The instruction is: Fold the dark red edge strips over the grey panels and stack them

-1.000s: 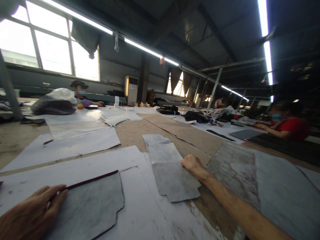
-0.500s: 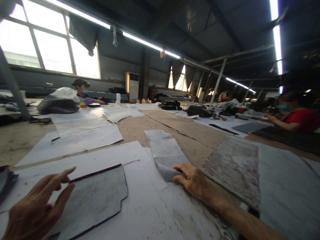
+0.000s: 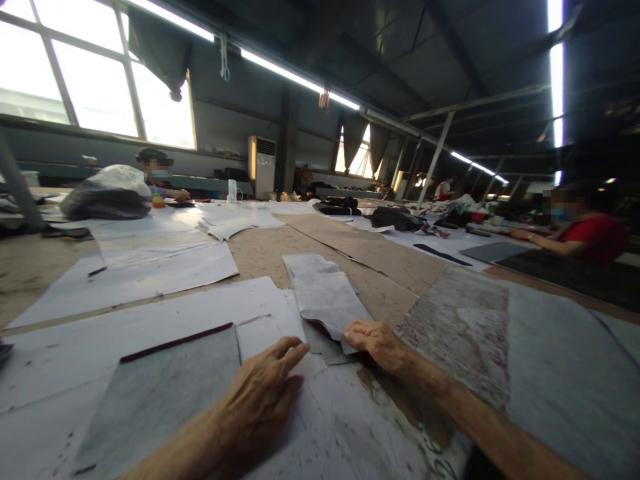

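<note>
My right hand (image 3: 383, 343) pinches the near corner of a long grey fabric strip (image 3: 327, 290) and lifts its edge, showing a dark underside. Beneath that edge lies another grey piece (image 3: 330, 348). My left hand (image 3: 267, 387) hovers or rests left of the strip, its fingers stretched toward it and holding nothing; whether it touches the table is unclear. Partly under my left forearm lies a grey fabric panel (image 3: 165, 387) with a dark strip along its top edge, on white paper (image 3: 45, 360).
A speckled grey piece (image 3: 460, 327) and a large grey sheet (image 3: 565, 360) lie at the right. Farther back are brown paper (image 3: 370, 247), a filled plastic bag (image 3: 107, 193) and dark fabric piles (image 3: 395, 219). A person in red (image 3: 595, 237) works at the right.
My left hand has moved right, from the panel's left edge to near the strip. My right hand has raised the strip's near edge. The camera view has shifted slightly.
</note>
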Available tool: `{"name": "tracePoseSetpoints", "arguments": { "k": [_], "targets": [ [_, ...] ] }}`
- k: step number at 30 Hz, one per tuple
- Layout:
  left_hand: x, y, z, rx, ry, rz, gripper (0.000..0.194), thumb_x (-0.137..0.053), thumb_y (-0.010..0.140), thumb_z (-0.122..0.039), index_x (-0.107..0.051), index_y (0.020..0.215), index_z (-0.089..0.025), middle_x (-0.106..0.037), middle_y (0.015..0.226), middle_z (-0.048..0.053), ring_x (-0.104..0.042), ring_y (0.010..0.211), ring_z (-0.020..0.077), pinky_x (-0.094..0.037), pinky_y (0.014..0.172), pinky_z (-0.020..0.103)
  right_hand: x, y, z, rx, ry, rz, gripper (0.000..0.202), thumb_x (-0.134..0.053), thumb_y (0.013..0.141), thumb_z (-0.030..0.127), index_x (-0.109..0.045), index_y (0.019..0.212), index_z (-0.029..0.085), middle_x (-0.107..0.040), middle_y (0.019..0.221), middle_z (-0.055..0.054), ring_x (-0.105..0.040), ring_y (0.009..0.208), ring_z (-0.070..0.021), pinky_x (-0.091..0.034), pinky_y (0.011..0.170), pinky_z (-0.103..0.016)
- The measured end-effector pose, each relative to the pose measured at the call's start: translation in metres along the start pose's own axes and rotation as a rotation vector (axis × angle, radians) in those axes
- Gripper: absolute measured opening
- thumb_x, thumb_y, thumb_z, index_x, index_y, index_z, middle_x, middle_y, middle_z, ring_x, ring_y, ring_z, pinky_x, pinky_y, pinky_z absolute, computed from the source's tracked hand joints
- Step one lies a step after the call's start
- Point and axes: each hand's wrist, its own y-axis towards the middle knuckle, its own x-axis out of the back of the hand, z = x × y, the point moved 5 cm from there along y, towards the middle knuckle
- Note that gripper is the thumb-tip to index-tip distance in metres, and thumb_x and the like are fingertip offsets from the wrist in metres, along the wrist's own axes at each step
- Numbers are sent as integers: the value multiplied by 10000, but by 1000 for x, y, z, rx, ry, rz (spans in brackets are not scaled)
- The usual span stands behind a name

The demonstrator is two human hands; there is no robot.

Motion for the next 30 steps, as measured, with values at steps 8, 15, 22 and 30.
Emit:
{"name": "tracePoseSetpoints", "arguments": {
  "k": [8, 15, 22, 30],
  "targets": [
    [-10, 33, 10, 49, -11, 18, 300, -426, 828, -183, -538, 1101, -238, -580, 1070, 27, -608, 880, 189, -472, 776, 304, 10, -22, 10, 99, 28, 45, 318, -573, 677, 158, -605, 987, 224, -599, 1026, -15, -532, 956, -169, -375, 874, -261],
    [-15, 30, 19, 71, -4, -100, 302, -409, 831, -180, -507, 1116, -193, -554, 1047, 57, -588, 845, 184, -472, 753, 323, 10, -14, -1, -20, 131, 43, 314, -387, 855, 340, -648, 904, 174, -648, 964, -39, -598, 870, -179, -436, 778, -257],
    [-11, 25, 9, -30, -20, -153, 271, -383, 844, -162, -497, 1084, -212, -534, 1045, 53, -581, 832, 146, -475, 727, 262, 8, -11, 1, -44, 63, 76, 267, -449, 751, 203, -674, 894, 188, -660, 949, -8, -602, 872, -169, -443, 760, -229],
    [-9, 24, 0, -82, 37, -123, 161, -364, 891, -225, -520, 889, -185, -555, 953, 30, -578, 756, 124, -461, 673, 234, -14, -8, 34, -140, -330, -157, 188, -526, 782, 292, -691, 750, 207, -663, 808, -78, -579, 814, -226, -381, 739, -299]
  ]
}}
